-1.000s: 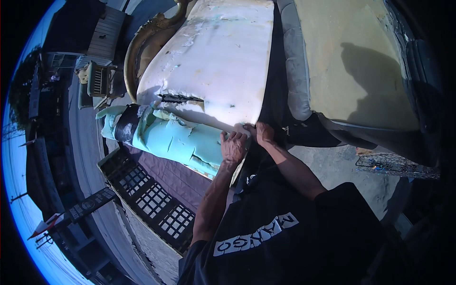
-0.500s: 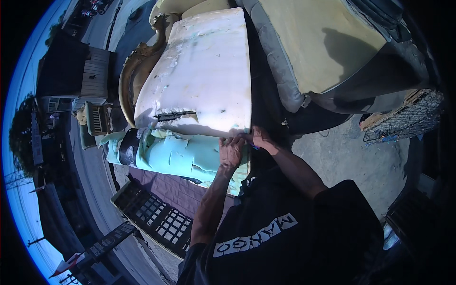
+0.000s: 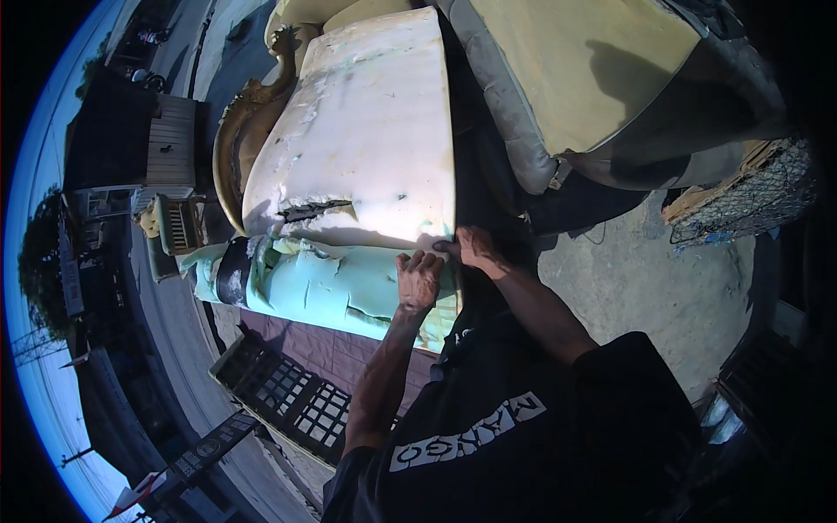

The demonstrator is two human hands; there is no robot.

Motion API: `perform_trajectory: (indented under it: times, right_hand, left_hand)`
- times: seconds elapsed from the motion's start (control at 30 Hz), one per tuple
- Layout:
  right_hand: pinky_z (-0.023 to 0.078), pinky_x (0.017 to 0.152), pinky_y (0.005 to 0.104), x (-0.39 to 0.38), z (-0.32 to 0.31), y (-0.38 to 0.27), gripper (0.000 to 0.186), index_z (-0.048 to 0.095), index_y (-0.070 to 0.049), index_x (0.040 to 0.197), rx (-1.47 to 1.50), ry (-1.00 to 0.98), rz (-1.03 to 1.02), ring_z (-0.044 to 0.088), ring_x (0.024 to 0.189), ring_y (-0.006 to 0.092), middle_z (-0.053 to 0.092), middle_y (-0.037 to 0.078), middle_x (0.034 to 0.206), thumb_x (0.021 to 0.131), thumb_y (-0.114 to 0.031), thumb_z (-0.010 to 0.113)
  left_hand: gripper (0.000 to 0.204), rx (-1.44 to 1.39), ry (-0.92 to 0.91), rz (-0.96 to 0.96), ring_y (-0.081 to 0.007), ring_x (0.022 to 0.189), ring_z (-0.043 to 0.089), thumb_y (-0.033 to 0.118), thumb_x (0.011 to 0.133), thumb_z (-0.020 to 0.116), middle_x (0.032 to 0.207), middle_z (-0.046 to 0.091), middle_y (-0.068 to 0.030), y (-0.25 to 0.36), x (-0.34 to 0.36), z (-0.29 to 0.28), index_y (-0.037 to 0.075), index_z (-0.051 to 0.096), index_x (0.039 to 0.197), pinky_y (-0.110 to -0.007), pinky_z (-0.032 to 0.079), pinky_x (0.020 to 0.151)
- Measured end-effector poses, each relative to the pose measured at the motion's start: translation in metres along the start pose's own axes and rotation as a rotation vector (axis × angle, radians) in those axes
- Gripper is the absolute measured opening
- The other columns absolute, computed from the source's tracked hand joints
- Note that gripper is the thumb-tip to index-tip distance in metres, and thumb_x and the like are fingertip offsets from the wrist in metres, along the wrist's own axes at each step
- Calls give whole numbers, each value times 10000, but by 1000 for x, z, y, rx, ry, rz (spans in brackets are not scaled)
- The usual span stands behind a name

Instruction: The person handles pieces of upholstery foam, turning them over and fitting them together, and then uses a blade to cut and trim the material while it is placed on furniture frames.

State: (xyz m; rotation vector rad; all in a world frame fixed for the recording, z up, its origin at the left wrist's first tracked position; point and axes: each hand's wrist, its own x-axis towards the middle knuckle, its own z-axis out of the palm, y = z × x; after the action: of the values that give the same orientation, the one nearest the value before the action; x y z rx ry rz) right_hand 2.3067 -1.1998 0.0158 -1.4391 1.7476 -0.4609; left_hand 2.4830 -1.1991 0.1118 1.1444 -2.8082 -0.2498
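A torn white foam pad (image 3: 349,122) lies across the middle of the view, with a ragged slit near its lower edge. Below it runs a cracked mint-green foam piece (image 3: 318,283) with a dark band near its left end. My left hand (image 3: 418,281) has curled fingers gripping the edge where the white and mint foam meet at the right. My right hand (image 3: 475,250) is just right of it, fingers closed at the white pad's lower right corner; what its fingertips hold there is hard to make out.
An upholstered piece with yellow foam (image 3: 602,78) lies upper right. A carved curved wooden frame (image 3: 227,148) borders the pad at left. A wire-mesh bundle (image 3: 732,196) stands at right on concrete. A dark lattice panel (image 3: 292,392) lies below, with a street and sheds at far left.
The view has shifted, showing the concrete and mesh bundle higher than a second ago. Both hands stay at the foam edge, with the left fingers shifting slightly and the right hand still beside them.
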Motion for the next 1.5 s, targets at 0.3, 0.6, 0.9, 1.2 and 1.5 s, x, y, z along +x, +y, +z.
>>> perform_trajectory:
  times: [0.3, 0.6, 0.9, 1.2, 1.5]
  right_hand:
    - [564, 708, 431, 9, -25, -21, 778, 735, -5, 825, 120, -376, 231, 731, 780, 323, 728, 210, 815, 721, -776, 721]
    - [586, 872, 481, 11, -16, -39, 769, 765, -11, 1058, -40, -123, 290, 731, 1044, 379, 752, 214, 1100, 737, -710, 762]
    - [571, 916, 487, 4, -21, -40, 905, 754, -3, 1123, -31, -75, 273, 709, 1090, 401, 732, 258, 1126, 684, -794, 747]
    - [573, 919, 462, 6, -21, -39, 756, 765, -19, 1060, -208, -212, 143, 721, 1068, 394, 732, 256, 1127, 757, -712, 754]
    - [580, 885, 473, 4, -13, -36, 688, 756, -44, 1164, -156, -252, 203, 736, 1020, 373, 756, 219, 1028, 791, -622, 768]
  left_hand:
    - [299, 228, 273, -139, -301, 1126, 608, 116, 863, 615, 1126, 662, -112, 12, -17, 5, 165, 637, 1157, -514, 412, 931]
    - [167, 171, -7, -292, -234, 953, 648, 150, 907, 543, 905, 703, -69, -11, -1, 11, 110, 694, 966, -396, 438, 875]
    - [53, 45, 73, -102, -262, 864, 639, 163, 832, 620, 761, 634, -68, -13, -27, 6, 120, 634, 804, -427, 430, 795]
    - [183, 132, -135, -397, -278, 1016, 628, 189, 872, 568, 866, 716, -95, -1, -19, 15, 99, 726, 859, -433, 445, 849]
    - [151, 148, -186, -269, -271, 1037, 618, 168, 831, 589, 840, 705, -91, -6, -37, -8, 109, 721, 787, -421, 421, 873]
